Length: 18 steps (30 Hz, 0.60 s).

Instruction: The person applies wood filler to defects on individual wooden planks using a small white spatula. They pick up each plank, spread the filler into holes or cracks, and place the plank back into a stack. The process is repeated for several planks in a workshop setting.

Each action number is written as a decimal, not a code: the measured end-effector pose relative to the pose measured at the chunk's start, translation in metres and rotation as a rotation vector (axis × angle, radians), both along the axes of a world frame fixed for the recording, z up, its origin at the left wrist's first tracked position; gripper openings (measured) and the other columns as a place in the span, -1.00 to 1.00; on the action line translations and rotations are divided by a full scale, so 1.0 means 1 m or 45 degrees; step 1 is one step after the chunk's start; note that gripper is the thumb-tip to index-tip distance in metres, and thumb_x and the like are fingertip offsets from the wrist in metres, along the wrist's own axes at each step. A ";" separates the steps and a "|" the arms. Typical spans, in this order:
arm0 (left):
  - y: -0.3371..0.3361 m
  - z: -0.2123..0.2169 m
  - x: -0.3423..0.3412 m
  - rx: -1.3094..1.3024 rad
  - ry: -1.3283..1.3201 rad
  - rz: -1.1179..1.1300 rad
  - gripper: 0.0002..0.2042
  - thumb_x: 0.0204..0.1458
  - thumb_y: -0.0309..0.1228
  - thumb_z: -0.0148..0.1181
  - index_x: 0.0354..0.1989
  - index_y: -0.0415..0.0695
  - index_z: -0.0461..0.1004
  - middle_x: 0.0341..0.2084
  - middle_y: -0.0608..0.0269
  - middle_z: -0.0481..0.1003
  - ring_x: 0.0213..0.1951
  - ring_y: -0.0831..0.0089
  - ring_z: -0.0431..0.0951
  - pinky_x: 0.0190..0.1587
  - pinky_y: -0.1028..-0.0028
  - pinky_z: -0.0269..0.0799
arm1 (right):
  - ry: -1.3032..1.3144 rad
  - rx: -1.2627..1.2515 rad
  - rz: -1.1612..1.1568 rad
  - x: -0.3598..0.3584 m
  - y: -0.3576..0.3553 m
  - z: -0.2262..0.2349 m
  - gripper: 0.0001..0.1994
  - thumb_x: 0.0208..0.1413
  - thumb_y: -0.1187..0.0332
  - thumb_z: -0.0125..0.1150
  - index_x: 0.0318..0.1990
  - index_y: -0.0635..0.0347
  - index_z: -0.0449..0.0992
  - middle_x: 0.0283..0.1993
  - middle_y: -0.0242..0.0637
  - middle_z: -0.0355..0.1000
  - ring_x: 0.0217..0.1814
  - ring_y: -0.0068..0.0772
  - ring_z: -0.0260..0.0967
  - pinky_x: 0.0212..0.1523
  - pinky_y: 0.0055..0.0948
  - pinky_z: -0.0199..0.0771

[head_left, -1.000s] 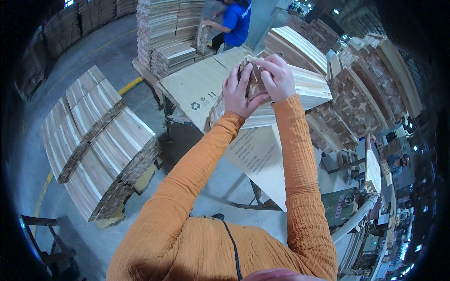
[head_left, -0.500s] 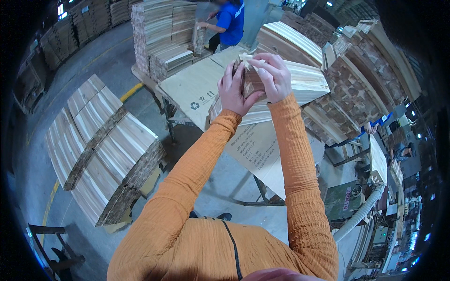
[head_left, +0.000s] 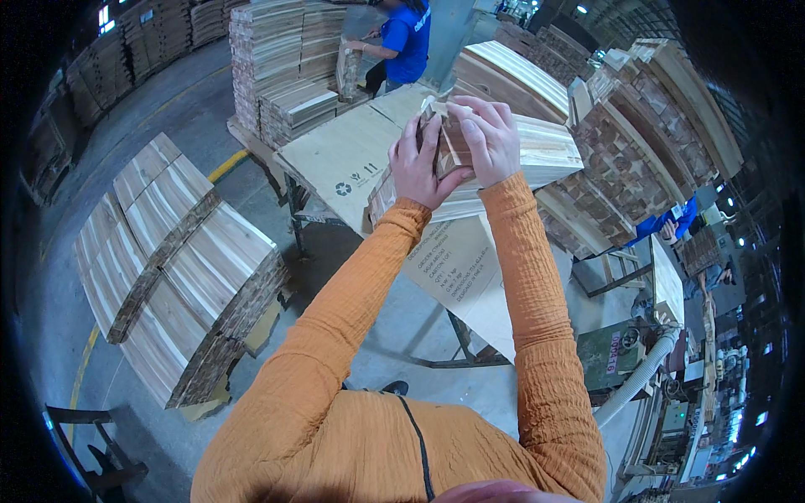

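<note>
Both my arms, in orange sleeves, reach out over a cardboard-covered table (head_left: 335,151). My left hand (head_left: 422,168) is curled round the left side of a few short wooden boards (head_left: 454,144), its thumb pointing right across their near ends. On the other side my right hand (head_left: 488,144) clasps the same boards, fingers bent over the top. The boards look upright or tilted between my palms; their far parts are hidden by the fingers. Beneath and right of them lies a stack of pale striped boards (head_left: 545,149) on the cardboard.
Floor-level board stack (head_left: 176,268) stands at left, a tall stack (head_left: 285,67) behind the table. More piled timber (head_left: 646,142) rises at right. A person in a blue shirt (head_left: 407,42) works at the back. A pale hose (head_left: 641,377) runs by a green machine (head_left: 610,356).
My hands keep their grip, and the board ends between them have shifted slightly. The whole view has moved a little. At far right, more of another person in blue shows.
</note>
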<state>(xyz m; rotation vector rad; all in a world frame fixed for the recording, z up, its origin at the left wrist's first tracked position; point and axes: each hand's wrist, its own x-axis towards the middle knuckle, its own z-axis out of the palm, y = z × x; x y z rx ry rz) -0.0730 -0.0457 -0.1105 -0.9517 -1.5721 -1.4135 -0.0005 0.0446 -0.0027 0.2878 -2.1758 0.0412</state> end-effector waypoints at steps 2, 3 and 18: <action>0.000 0.000 -0.003 0.005 0.005 0.015 -0.12 -0.18 0.27 0.11 0.25 -0.11 0.16 0.10 -0.16 0.24 0.12 0.03 0.26 0.05 0.10 0.12 | -0.011 -0.033 -0.097 0.002 0.000 -0.006 -0.64 0.15 0.17 -0.12 -0.07 0.10 0.53 0.04 -0.36 0.42 -0.01 -0.22 0.25 0.07 -0.26 0.18; 0.000 -0.001 -0.004 0.018 0.002 0.013 -0.12 -0.18 0.27 0.11 0.24 -0.11 0.17 0.10 -0.16 0.24 0.12 0.03 0.26 0.04 0.11 0.12 | -0.016 -0.050 -0.146 0.004 -0.001 -0.010 -0.63 0.16 0.15 -0.13 -0.03 0.09 0.52 0.06 -0.37 0.41 0.02 -0.22 0.24 0.09 -0.25 0.15; 0.003 0.002 -0.011 0.052 -0.023 -0.024 -0.22 -0.12 0.12 0.12 0.27 -0.05 0.16 0.11 -0.14 0.23 0.11 0.05 0.29 0.03 0.13 0.14 | -0.380 -0.046 -0.370 0.010 -0.022 -0.018 -0.44 0.18 -0.10 -0.24 0.21 -0.02 0.30 0.30 -0.28 0.17 0.33 -0.07 -0.02 0.30 -0.02 -0.22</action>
